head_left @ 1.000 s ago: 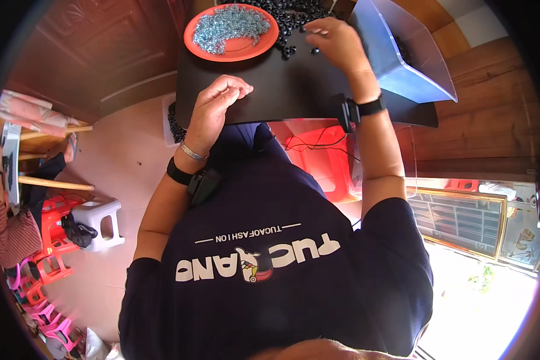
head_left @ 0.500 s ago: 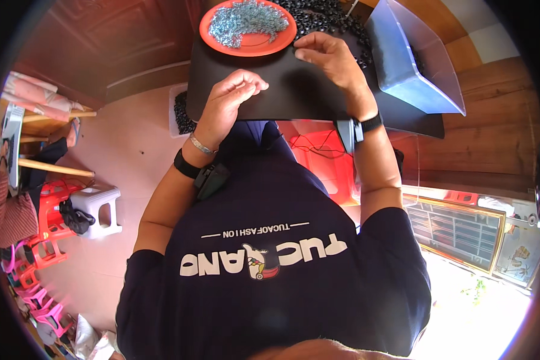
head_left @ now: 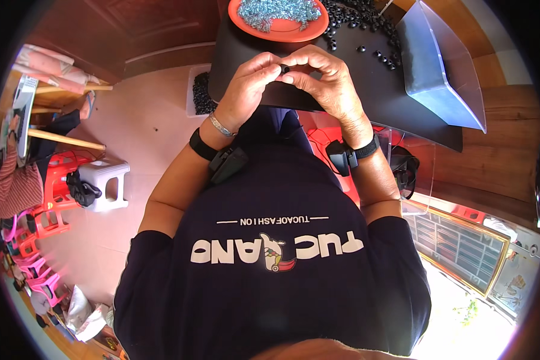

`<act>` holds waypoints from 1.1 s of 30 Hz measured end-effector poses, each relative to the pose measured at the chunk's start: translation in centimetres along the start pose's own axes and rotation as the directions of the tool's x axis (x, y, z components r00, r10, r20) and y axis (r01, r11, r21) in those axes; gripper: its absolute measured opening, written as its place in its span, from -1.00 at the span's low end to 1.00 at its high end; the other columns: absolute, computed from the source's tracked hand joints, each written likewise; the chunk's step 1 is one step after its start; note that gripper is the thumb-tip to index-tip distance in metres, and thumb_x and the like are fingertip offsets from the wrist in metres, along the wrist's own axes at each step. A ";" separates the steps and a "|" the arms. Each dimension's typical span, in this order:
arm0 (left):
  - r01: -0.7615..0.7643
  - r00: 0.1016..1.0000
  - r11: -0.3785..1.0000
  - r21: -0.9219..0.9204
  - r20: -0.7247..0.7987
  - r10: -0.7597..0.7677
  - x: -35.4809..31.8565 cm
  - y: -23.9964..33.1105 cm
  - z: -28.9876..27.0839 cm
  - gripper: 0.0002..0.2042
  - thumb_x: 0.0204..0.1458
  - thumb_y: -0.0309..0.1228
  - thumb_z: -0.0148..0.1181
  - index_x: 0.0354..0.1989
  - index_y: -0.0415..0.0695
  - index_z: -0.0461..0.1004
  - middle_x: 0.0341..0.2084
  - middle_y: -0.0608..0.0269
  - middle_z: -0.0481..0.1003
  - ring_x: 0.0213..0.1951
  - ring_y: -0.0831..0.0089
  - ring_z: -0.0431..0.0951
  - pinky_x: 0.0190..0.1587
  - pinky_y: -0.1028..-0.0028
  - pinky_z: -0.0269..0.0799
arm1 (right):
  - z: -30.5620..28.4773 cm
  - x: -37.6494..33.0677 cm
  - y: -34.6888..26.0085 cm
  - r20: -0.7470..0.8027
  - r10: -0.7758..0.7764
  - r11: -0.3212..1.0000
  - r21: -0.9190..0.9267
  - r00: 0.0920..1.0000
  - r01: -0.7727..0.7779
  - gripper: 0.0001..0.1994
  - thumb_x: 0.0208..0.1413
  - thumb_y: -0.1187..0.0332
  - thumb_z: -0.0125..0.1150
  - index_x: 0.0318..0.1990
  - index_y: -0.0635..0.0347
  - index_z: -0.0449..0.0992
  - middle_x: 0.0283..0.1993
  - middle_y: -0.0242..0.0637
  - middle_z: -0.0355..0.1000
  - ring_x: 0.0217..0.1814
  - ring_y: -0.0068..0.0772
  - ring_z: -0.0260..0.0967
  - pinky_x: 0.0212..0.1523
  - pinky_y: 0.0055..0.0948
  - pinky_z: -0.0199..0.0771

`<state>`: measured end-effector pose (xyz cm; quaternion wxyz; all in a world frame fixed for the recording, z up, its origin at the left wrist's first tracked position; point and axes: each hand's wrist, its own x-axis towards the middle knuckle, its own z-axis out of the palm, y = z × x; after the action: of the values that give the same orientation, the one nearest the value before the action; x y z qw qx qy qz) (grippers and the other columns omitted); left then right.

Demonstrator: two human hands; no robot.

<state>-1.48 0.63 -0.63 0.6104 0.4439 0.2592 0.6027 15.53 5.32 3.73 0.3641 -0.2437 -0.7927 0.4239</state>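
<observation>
at upper centre of the frame, left hand (head_left: 249, 90) and right hand (head_left: 324, 84) pinch one small black ring (head_left: 285, 69); likely light and slippery, best gripped by its rim.

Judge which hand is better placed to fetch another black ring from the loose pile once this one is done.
Probably the right hand. The black rings lie scattered on the black board's far right, just beyond that hand. The left hand sits nearer the orange plate of pale blue bits. Both currently pinch one small black ring.

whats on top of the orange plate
The orange plate carries a heap of small pale blue-grey pieces over most of it; only the near rim shows bare. Its far edge is cut off by the picture, and the plate's middle is covered.
</observation>
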 end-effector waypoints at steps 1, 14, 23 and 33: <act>-0.003 1.000 1.000 0.004 0.011 0.003 0.0 0.1 0.1 -0.76 0.16 -0.37 -0.05 -0.16 -0.30 0.40 -0.31 0.32 0.42 -0.20 0.61 0.36 -0.05 0.56 0.24 | 0.3 -0.1 0.1 -0.040 -0.033 0.999 -0.021 0.999 0.032 -0.79 -0.05 0.51 0.32 -0.20 0.21 0.55 -0.26 -0.38 0.46 -0.23 -0.57 0.42 -0.21 -0.57 0.44; 0.036 0.999 0.989 -0.144 0.028 -0.032 0.0 0.3 -0.4 -0.77 0.14 -0.42 -0.04 -0.14 -0.32 0.40 -0.32 0.32 0.43 -0.22 0.63 0.37 -0.10 0.59 0.24 | 1.7 -0.3 0.2 -0.203 -0.179 0.970 -0.201 0.963 0.138 -0.75 -0.13 0.46 0.39 -0.21 0.12 0.59 -0.16 -0.33 0.45 -0.16 -0.49 0.41 -0.17 -0.53 0.44; 0.036 0.999 0.987 -0.155 0.042 -0.030 -0.1 0.1 -0.5 -0.76 0.13 -0.41 -0.06 -0.13 -0.29 0.41 -0.33 0.33 0.43 -0.26 0.64 0.37 -0.11 0.59 0.23 | 1.2 0.5 -0.3 -0.137 -0.303 0.919 -0.305 0.943 0.251 -0.73 -0.20 0.44 0.42 -0.26 0.09 0.58 -0.29 -0.37 0.48 -0.24 -0.40 0.46 -0.24 -0.48 0.51; 0.008 0.998 0.999 -0.039 0.064 -0.005 0.1 0.1 -0.6 -0.82 0.13 -0.42 -0.09 -0.25 -0.26 0.39 -0.24 0.20 0.43 -0.06 0.31 0.45 0.04 0.39 0.27 | -2.8 8.2 1.1 0.065 0.116 0.884 -0.462 0.991 -0.073 -0.76 0.04 0.22 0.20 -0.19 0.12 0.57 -0.27 -0.21 0.50 -0.29 -0.37 0.45 -0.23 -0.46 0.42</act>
<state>-2.09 0.84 -0.80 0.6288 0.4501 0.2292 0.5912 12.74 13.00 6.93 0.2390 -0.3416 -0.8730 0.2529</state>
